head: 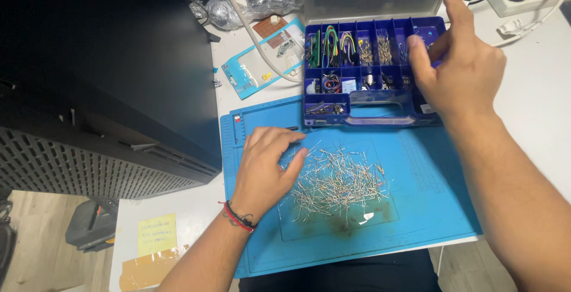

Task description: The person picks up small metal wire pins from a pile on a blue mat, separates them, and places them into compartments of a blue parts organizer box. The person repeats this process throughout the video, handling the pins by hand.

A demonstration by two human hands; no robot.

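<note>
Loosely spread, the left hand [263, 167] rests fingertips on a scattered pile of thin wire-legged resistors [338, 182] mid blue rubber mat [434, 197]. Right hand [458, 69] hovers unclenched, holding nothing, over the blue plastic compartment box [369, 104] at the mat's far edge.

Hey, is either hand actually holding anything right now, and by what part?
Neither visibly. The left hand rests fingertips on the edge of the resistor pile. The right hand hovers open-fingered over the blue organizer box; anything tiny pinched there cannot be told.

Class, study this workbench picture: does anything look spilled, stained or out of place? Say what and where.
A loose heap of small wire-legged components lies scattered on the blue mat instead of in the compartment box. The left hand touches its edge. A brownish stain marks the mat below the heap.
</note>
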